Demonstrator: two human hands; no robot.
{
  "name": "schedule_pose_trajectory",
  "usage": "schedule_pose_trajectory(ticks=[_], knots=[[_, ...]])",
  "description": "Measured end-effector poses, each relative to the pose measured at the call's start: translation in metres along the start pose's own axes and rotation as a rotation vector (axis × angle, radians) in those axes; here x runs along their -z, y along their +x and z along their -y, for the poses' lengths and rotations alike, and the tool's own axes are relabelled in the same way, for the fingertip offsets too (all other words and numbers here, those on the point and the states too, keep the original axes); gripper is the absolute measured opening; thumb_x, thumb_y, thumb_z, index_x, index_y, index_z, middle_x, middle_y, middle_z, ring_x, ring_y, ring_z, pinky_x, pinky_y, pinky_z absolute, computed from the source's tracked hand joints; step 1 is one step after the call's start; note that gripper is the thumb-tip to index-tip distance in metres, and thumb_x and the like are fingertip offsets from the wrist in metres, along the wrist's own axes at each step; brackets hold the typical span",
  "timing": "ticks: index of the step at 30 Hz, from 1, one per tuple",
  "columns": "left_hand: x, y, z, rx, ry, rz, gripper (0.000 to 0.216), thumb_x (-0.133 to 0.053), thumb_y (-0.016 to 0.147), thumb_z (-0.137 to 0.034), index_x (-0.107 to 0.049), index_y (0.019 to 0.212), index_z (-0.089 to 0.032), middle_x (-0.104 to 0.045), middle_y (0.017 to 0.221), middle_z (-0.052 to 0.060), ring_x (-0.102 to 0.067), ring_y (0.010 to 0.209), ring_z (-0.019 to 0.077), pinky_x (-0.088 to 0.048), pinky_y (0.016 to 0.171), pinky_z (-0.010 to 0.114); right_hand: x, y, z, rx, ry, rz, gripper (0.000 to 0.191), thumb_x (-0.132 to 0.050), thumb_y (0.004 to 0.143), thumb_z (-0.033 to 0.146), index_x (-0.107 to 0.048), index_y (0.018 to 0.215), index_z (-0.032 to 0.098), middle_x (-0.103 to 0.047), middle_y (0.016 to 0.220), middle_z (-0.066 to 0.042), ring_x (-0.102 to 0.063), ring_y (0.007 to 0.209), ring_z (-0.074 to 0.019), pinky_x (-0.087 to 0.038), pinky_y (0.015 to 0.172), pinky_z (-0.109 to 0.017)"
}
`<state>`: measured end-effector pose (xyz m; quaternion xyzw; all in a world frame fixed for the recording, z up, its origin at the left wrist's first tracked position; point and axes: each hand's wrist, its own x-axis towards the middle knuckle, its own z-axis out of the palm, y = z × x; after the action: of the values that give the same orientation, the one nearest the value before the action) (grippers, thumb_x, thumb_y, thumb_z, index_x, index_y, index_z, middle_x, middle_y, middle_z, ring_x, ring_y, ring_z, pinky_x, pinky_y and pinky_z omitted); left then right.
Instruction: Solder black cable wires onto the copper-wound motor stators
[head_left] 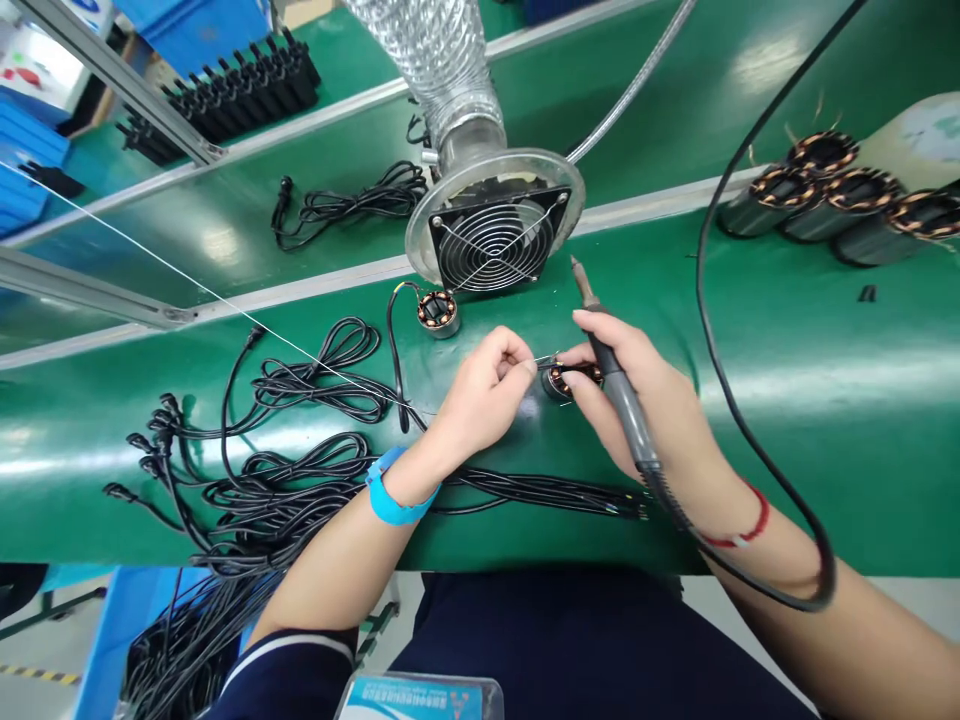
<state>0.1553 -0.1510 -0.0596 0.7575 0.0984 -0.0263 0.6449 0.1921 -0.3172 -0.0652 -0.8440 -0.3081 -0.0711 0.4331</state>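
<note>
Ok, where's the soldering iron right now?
The iron is right of centre in the head view, held in the right hand, its tip near the fan.

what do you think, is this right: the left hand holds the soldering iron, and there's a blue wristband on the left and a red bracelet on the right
Not quite: the head view shows the soldering iron in the right hand, not the left. The blue wristband on the left and the red bracelet on the right are correct.

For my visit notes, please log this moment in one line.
left hand: pinching thin silvery wire | right hand: at round copper-wound motor part, holding grey pen-shaped soldering iron
</note>
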Motion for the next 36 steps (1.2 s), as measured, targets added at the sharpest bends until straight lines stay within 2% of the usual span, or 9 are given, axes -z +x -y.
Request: schedule_pose_trajectory(ticks=[2,5,8,12,15,18,21,26,36], knots=[[0.001,-0.001,0.000,0.006,-0.035,0.020,0.010,-0.053,0.084,-0.017,-0.048,0.076,-0.019,-0.047,0.058,-0.007,-0.043,0.049,0.0057,-0.032,0.048,0.019,-0.006,0.002,-0.001,-0.007,0.032,-0.023,0.052,-0.061,0.084,0.017,-0.049,0.134,0.029,-0.071,0.093,-0.001,-0.068,0.083,-0.0190,-0.055,0.081,-0.039],[0.002,-0.002,0.003,-0.068,-0.069,0.007,0.007,-0.054,0.084,-0.018,-0.053,0.078,-0.017,-0.061,0.085,0.000,-0.054,0.057,0.0056,-0.041,0.052,0.019,-0.013,0.001,-0.003,-0.003,0.094,-0.043,0.050,-0.060,0.085,0.018,-0.049,0.132,0.030,-0.070,0.090,0.000,-0.066,0.083,-0.0180,-0.054,0.083,-0.038],[0.003,-0.004,0.005,-0.174,0.005,-0.007,0.007,-0.055,0.084,-0.016,-0.057,0.077,-0.017,-0.063,0.101,0.004,-0.058,0.069,0.0082,-0.045,0.060,0.022,-0.018,0.001,-0.006,0.015,0.145,-0.063,0.050,-0.060,0.084,0.017,-0.050,0.132,0.030,-0.069,0.086,0.002,-0.066,0.086,-0.0169,-0.054,0.084,-0.036],[0.003,-0.006,0.003,-0.222,0.201,-0.041,0.009,-0.056,0.083,-0.012,-0.058,0.076,-0.018,-0.060,0.086,0.001,-0.055,0.075,0.0111,-0.044,0.069,0.024,-0.019,0.001,-0.008,0.023,0.160,-0.041,0.050,-0.060,0.085,0.018,-0.049,0.132,0.029,-0.069,0.087,0.002,-0.066,0.087,-0.0164,-0.054,0.085,-0.036],[0.002,-0.007,0.001,-0.153,0.250,-0.052,0.010,-0.056,0.082,-0.011,-0.056,0.074,-0.017,-0.053,0.075,-0.002,-0.047,0.062,0.0081,-0.040,0.064,0.023,-0.012,-0.004,-0.007,0.005,0.085,-0.048,0.047,-0.060,0.087,0.020,-0.051,0.132,0.030,-0.072,0.090,0.000,-0.067,0.092,-0.0197,-0.054,0.087,-0.041],[0.000,-0.009,-0.001,-0.085,0.260,-0.029,0.012,-0.057,0.081,-0.010,-0.055,0.072,-0.017,-0.051,0.073,-0.003,-0.045,0.059,0.0074,-0.038,0.062,0.023,0.000,-0.014,-0.003,-0.015,0.048,-0.143,0.043,-0.059,0.089,0.021,-0.056,0.130,0.031,-0.073,0.092,-0.001,-0.069,0.092,-0.0212,-0.056,0.085,-0.041],[-0.001,-0.011,-0.002,-0.047,0.270,-0.008,0.012,-0.058,0.080,-0.009,-0.056,0.071,-0.016,-0.053,0.074,-0.003,-0.046,0.061,0.0078,-0.038,0.061,0.023,0.011,-0.028,-0.002,0.038,0.091,-0.212,0.042,-0.063,0.086,0.018,-0.060,0.126,0.030,-0.072,0.095,-0.002,-0.069,0.080,-0.0195,-0.058,0.074,-0.037],[-0.003,-0.013,-0.001,-0.026,0.258,-0.013,0.011,-0.058,0.079,-0.011,-0.056,0.070,-0.016,-0.052,0.073,-0.003,-0.045,0.059,0.0069,-0.036,0.059,0.023,0.013,-0.052,-0.011,0.221,0.141,-0.270,0.042,-0.066,0.079,0.013,-0.064,0.119,0.025,-0.067,0.077,-0.001,-0.060,0.057,-0.0149,-0.050,0.048,-0.029],[-0.008,-0.012,0.002,0.001,0.220,-0.053,0.010,-0.058,0.078,-0.012,-0.055,0.070,-0.018,-0.048,0.061,-0.005,-0.042,0.053,0.0072,-0.032,0.054,0.024,0.011,-0.057,-0.010,0.249,0.154,-0.228,0.032,-0.061,0.082,0.017,-0.064,0.114,0.025,-0.066,0.070,-0.001,-0.061,0.052,-0.0163,-0.052,0.045,-0.030]])
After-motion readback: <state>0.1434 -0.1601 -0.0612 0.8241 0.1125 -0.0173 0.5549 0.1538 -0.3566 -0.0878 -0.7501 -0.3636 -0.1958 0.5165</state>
